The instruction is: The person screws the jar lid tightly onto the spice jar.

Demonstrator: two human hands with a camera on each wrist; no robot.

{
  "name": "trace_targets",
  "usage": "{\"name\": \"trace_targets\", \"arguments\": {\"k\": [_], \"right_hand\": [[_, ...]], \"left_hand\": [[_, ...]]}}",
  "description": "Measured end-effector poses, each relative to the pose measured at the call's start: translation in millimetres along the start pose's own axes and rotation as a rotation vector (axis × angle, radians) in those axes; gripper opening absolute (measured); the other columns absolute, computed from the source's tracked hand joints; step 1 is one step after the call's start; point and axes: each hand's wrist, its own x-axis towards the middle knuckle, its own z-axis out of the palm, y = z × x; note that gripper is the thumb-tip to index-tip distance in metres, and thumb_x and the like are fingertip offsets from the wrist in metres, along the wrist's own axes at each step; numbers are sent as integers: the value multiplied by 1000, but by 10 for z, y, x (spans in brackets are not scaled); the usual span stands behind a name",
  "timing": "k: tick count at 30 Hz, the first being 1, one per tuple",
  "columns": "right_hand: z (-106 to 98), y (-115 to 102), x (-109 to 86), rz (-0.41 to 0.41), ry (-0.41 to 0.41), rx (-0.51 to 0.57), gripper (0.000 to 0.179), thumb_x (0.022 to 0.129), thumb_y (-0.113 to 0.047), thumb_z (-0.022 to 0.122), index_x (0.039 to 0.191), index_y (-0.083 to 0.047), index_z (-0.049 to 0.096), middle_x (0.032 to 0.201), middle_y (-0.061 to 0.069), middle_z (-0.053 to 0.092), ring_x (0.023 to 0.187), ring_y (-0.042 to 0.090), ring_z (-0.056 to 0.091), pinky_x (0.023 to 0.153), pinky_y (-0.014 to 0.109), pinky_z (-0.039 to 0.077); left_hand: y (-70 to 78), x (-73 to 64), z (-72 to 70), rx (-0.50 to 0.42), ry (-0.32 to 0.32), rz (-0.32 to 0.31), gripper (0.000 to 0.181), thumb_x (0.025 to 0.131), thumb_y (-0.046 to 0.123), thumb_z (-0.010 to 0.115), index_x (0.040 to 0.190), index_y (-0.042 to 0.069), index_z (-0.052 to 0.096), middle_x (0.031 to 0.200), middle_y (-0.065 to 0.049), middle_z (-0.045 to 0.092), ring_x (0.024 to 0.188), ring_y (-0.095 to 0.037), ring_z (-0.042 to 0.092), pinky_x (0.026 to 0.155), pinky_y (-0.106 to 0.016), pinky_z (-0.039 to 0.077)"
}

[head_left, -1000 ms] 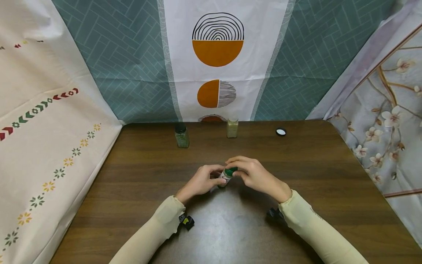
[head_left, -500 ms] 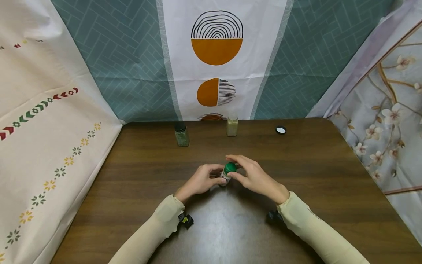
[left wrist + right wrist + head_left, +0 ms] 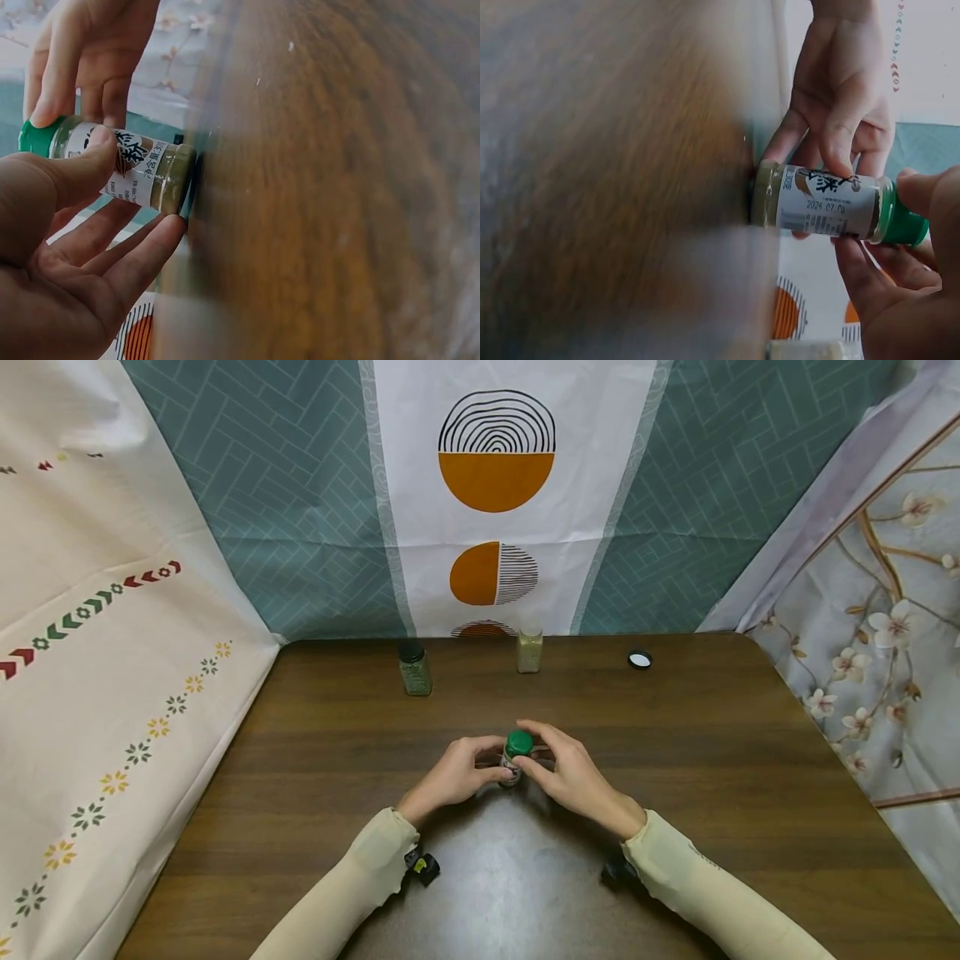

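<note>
A small spice jar [image 3: 511,769] stands on the table between both hands, its printed label turned toward the person. My left hand [image 3: 456,772] grips the jar's body, the thumb across the label [image 3: 141,168] in the left wrist view. From the other side, my right hand [image 3: 576,775] holds the green cap [image 3: 520,742], with its thumb against the cap's side. In the right wrist view, the right hand's other fingers reach behind the cap [image 3: 904,223] and upper body. The cap sits on the jar, and tan powder shows through the clear base [image 3: 765,193].
Toward the back of the brown table [image 3: 330,760] stand a black-lidded jar of green flakes [image 3: 416,673] and a square jar of pale powder [image 3: 528,653]. A loose black lid [image 3: 640,659] lies at the back right. Patterned cloths hang behind and beside the table.
My right fingers, which covered the cap, first spread off its top and now close around its side. The jar leans less to the right. My left hand keeps its hold.
</note>
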Motion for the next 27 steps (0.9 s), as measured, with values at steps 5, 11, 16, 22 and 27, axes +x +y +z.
{"name": "trace_targets", "arguments": {"k": [5, 11, 16, 22, 27], "right_hand": [[23, -10, 20, 67, 16, 50, 49, 94, -12, 76, 139, -2, 59, 123, 14, 67, 103, 26, 73, 86, 31, 62], [54, -11, 46, 93, 31, 75, 38, 91, -10, 80, 126, -2, 67, 117, 12, 68, 97, 24, 75, 82, 26, 62], [67, -4, 71, 112, 36, 101, 38, 91, -10, 79, 125, -1, 67, 118, 13, 68, 98, 26, 74, 83, 26, 62], [78, 15, 107, 146, 41, 106, 38, 92, -13, 80, 125, 0, 67, 117, 13, 68, 100, 25, 74, 85, 28, 62], [104, 43, 177, 160, 43, 100, 36, 92, -14, 80, 124, -2, 67, 116, 12, 67, 100, 24, 74, 85, 27, 62]], "left_hand": [[-1, -6, -1, -14, 31, -20, 46, 93, 17, 78, 137, 8, 65, 131, -10, 71, 118, -26, 70, 99, -39, 58], [-21, -12, -3, -65, 77, -70, 48, 89, 15, 82, 133, 5, 64, 124, -13, 72, 111, -27, 73, 92, -34, 61], [-14, -11, -3, -82, 128, -111, 45, 87, 13, 84, 127, 4, 65, 118, -13, 73, 105, -27, 74, 86, -31, 62], [-25, -2, 0, -58, 168, -117, 35, 87, 13, 84, 118, 5, 69, 110, -12, 76, 99, -24, 76, 81, -29, 62], [-46, 9, -14, -5, 226, -86, 27, 87, 15, 84, 112, 10, 75, 106, -6, 78, 97, -20, 76, 83, -32, 63]]}}
